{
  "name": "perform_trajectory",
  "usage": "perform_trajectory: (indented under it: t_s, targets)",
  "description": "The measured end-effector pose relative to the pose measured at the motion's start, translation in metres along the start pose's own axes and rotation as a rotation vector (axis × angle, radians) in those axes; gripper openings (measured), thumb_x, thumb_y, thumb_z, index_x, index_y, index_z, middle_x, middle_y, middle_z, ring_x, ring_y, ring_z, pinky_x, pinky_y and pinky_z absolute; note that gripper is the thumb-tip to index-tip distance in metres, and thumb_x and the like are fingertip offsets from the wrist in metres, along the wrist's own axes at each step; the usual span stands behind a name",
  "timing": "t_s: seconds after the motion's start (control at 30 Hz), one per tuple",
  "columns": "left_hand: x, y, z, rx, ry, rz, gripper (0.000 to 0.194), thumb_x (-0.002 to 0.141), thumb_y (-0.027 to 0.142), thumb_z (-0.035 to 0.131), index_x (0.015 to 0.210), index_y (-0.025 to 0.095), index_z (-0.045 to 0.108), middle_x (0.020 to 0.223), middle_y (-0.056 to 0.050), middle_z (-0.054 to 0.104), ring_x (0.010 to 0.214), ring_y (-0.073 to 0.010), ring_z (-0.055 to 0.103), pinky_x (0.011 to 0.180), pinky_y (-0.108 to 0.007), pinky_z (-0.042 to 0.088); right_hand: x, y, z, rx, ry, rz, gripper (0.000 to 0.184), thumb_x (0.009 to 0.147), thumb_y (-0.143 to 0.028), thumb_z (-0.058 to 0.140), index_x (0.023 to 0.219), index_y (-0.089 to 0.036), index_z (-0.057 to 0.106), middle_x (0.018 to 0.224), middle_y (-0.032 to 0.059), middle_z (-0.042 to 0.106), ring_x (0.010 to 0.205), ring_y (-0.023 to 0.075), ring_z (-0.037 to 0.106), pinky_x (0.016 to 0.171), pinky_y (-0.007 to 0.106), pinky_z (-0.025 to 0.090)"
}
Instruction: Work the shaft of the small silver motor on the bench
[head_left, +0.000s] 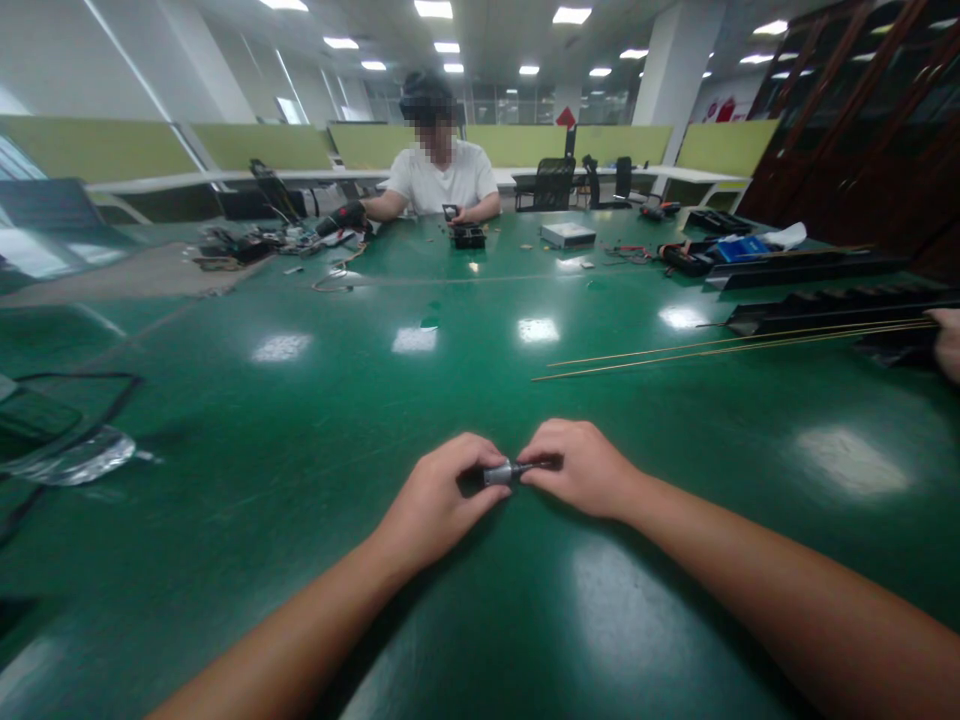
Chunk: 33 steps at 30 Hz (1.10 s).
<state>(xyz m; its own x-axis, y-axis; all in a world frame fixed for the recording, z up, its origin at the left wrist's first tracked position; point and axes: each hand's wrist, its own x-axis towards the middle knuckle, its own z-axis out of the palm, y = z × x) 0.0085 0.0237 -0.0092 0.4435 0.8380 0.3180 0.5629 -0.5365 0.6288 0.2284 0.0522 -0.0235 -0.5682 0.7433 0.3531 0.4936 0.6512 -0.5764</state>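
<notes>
Low over the green tabletop [300,430], my two hands meet at a small silver cylinder [496,475] that narrows into a thin dark part on its right side. My left hand [439,492] pinches the silver body between thumb and fingers. At the other end, my right hand [581,470] has thumb and fingertips closed around the thin dark part. The cylinder lies roughly level, pointing left to right. Its exact kind is too small to make out, and fingertips cover some of it.
Long thin brass-coloured rods [675,352] reach in from the right, near another person's hand [949,345]. Black channel-shaped parts [840,308] lie there too. A clear plastic item [75,455] is at left. Across the table, a person [442,180] sits among parts and a grey box [568,235].
</notes>
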Motion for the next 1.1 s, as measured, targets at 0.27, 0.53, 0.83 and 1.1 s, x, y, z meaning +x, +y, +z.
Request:
perform_trajectory:
  t_s: [0.27, 0.53, 0.83, 1.1]
  targets:
    - [0.0021, 0.0038, -0.0028, -0.015, -0.002, -0.042, 0.010, 0.087, 0.027, 0.067, 0.091, 0.021, 0.073, 0.092, -0.004, 0.075, 0.085, -0.0185, 0.069, 0.080, -0.029, 0.054, -0.0011, -0.0027, -0.0011, 0.005, -0.005, -0.007, 0.006, 0.081, -0.019, 0.072, 0.087, -0.018, 0.075, 0.083, 0.0046, 0.071, 0.079, 0.0160, 0.062, 0.072, 0.027, 0.047]
    - [0.0024, 0.0020, -0.0038, -0.032, -0.009, -0.049, 0.011, 0.081, 0.024, 0.073, 0.091, 0.020, 0.074, 0.095, -0.006, 0.075, 0.088, -0.0204, 0.069, 0.082, -0.032, 0.054, -0.0016, -0.0007, 0.0003, 0.004, -0.011, -0.036, 0.008, 0.083, -0.021, 0.071, 0.089, -0.018, 0.075, 0.086, 0.0054, 0.072, 0.083, 0.0171, 0.063, 0.076, 0.028, 0.047]
    - [0.0008, -0.0001, -0.0022, -0.065, -0.002, -0.064, 0.010, 0.081, 0.023, 0.074, 0.090, 0.020, 0.074, 0.096, -0.005, 0.075, 0.089, -0.0194, 0.069, 0.082, -0.031, 0.054, -0.0023, -0.0029, 0.0013, -0.011, -0.041, -0.070, 0.012, 0.088, -0.023, 0.067, 0.094, -0.018, 0.075, 0.088, 0.0062, 0.073, 0.085, 0.0182, 0.063, 0.078, 0.030, 0.047]
    - [0.0001, 0.0014, -0.0032, -0.046, -0.014, -0.061, 0.010, 0.082, 0.021, 0.073, 0.092, 0.019, 0.073, 0.094, -0.004, 0.074, 0.088, -0.0191, 0.068, 0.081, -0.031, 0.052, -0.0028, -0.0033, -0.0003, 0.006, -0.034, -0.061, 0.012, 0.085, -0.022, 0.068, 0.094, -0.017, 0.074, 0.087, 0.0060, 0.071, 0.082, 0.0171, 0.062, 0.075, 0.028, 0.047]
